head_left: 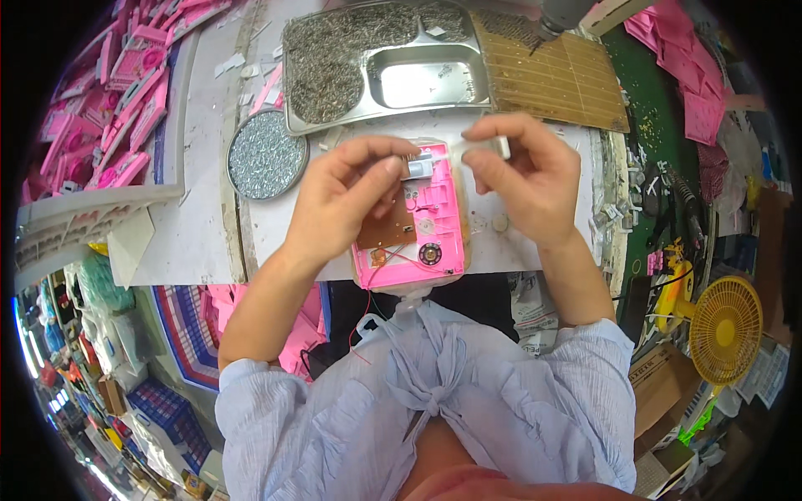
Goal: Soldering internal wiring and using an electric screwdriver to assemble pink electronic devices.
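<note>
On the table before me lies a pink plastic housing (451, 242) with a brown board (388, 224), a small round black speaker (430, 254) and thin red wires. My left hand (342, 188) is over its upper left part, with thumb and index finger closed at a small grey-white plastic part (419, 169). Whether that part is lifted or rests on the housing is hard to see. To the right of the housing, my right hand (535, 171) is raised, pinching a small white piece (503, 149) that is partly blurred and hidden by the fingers.
A metal tray (384, 111) of small screws stands behind the housing, beside a bamboo-like mat (555, 79). A round dish (267, 156) of silvery screws is at left. Pink housings (125, 108) heap up far left. A yellow fan (725, 330) stands at right.
</note>
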`<state>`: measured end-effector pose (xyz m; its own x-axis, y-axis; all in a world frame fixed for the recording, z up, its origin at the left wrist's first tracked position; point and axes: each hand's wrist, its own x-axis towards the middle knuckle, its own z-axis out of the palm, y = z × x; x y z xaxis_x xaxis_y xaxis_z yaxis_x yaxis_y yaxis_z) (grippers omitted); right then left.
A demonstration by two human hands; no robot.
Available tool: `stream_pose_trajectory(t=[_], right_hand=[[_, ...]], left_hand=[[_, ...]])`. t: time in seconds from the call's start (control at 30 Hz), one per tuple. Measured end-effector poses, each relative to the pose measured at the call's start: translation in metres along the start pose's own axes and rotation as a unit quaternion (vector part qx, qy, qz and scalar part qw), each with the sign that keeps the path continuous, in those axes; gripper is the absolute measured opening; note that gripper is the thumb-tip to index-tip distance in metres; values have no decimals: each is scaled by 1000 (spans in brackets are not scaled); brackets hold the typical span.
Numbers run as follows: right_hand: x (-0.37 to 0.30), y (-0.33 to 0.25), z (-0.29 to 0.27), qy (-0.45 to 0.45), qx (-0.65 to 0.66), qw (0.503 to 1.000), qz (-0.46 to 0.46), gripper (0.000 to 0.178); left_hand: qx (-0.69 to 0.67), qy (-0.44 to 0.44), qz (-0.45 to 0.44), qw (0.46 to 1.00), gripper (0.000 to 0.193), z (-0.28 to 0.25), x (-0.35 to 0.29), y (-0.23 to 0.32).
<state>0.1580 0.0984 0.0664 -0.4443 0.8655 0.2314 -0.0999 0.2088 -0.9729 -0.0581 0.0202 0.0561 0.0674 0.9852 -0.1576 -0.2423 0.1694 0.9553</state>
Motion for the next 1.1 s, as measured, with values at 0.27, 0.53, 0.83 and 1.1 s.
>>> stream_pose_trajectory(t=[0.27, 0.53, 0.83, 1.1], right_hand=[[-14, 11, 7, -87, -193, 968, -136, 19], [-23, 11, 4, -97, -213, 954, -189, 22], [-34, 17, 2, -157, -228, 929, -244, 28], [-81, 32, -73, -96, 307, 924, 207, 47]], left_hand=[[-118, -34, -86, 989, 23, -9, -26, -24], [-111, -58, -93, 988, 25, -4, -29, -28], [-67, -75, -159, 982, 22, 7, -29, -21], [481, -134, 135, 856, 26, 16, -4, -16]])
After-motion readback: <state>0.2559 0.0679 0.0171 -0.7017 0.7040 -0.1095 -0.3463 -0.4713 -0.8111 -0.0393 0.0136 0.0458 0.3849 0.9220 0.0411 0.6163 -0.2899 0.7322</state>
